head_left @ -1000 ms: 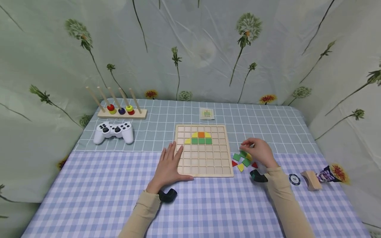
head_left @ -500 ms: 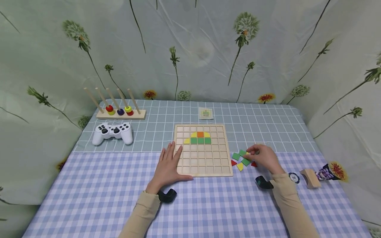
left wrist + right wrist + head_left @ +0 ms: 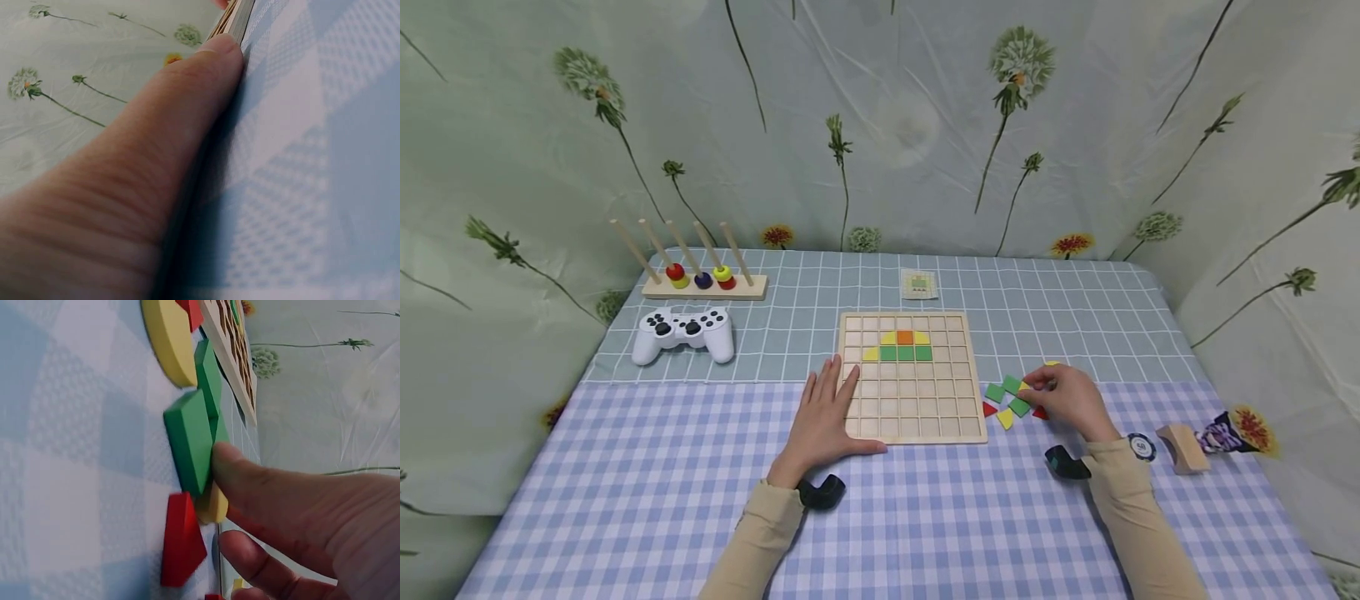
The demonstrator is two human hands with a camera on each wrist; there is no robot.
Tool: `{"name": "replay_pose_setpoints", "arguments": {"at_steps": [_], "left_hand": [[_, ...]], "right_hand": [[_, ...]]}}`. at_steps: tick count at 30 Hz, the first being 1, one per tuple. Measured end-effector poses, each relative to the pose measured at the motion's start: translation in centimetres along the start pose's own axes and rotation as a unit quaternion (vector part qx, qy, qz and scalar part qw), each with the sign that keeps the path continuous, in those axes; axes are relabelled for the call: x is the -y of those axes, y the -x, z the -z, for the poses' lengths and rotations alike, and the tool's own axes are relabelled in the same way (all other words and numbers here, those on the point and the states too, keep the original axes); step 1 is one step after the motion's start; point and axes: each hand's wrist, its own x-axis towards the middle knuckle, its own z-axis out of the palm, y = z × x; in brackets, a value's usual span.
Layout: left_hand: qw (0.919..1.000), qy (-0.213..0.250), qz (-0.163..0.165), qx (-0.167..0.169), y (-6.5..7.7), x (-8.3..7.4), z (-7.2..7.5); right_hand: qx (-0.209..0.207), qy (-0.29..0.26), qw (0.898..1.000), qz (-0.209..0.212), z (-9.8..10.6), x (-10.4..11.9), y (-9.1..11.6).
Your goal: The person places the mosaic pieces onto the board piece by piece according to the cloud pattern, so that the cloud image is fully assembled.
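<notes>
My left hand (image 3: pixel 822 423) lies with fingers spread at the near-left corner of a wooden grid board (image 3: pixel 910 408), its thumb along the front edge. Set in the board are an orange square (image 3: pixel 905 337), green squares (image 3: pixel 906 353) and yellow pieces. To the board's right, my right hand (image 3: pixel 1070 400) reaches into loose coloured pieces with bent fingers. The right wrist view has the thumb tip right at a green square (image 3: pixel 195 444) and a yellow piece (image 3: pixel 217 503); I cannot tell whether it pinches either. Nearby lie a red triangle (image 3: pixel 182 544) and a yellow quarter-round piece (image 3: pixel 170 340).
A picture card (image 3: pixel 919 284) lies behind the board. Back left stand a peg stacker (image 3: pixel 741 288) with coloured beads and a white game controller (image 3: pixel 685 332). Right of the right wrist are a poker chip (image 3: pixel 1142 447), a wooden arch block (image 3: pixel 1183 450) and a purple packet (image 3: pixel 1221 437).
My right hand has moved slightly right and down toward the table among the loose pieces, then stayed nearly still. The left hand and board have stayed in place.
</notes>
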Motion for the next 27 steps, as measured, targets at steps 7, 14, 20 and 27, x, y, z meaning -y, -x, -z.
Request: {"name": "replay_pose_setpoints", "arguments": {"at_steps": [7, 14, 20, 27], "left_hand": [[1.0, 0.002, -0.001, -0.005, 0.1, -0.1, 0.2], [1.0, 0.01, -0.001, -0.002, 0.1, -0.2, 0.3], [1.0, 0.008, 0.0, -0.004, 0.2, -0.2, 0.3], [1.0, 0.008, -0.001, -0.004, 0.1, -0.1, 0.1]], "right_hand": [[-0.003, -0.036, 0.999, 0.014, -0.1, 0.4, 0.0], [0.005, -0.052, 0.999, 0.012, 0.0, 0.4, 0.0], [-0.011, -0.057, 0.998, 0.027, 0.3, 1.2, -0.5], [-0.023, -0.095, 0.993, 0.064, -0.9, 3.8, -2.2]]}}
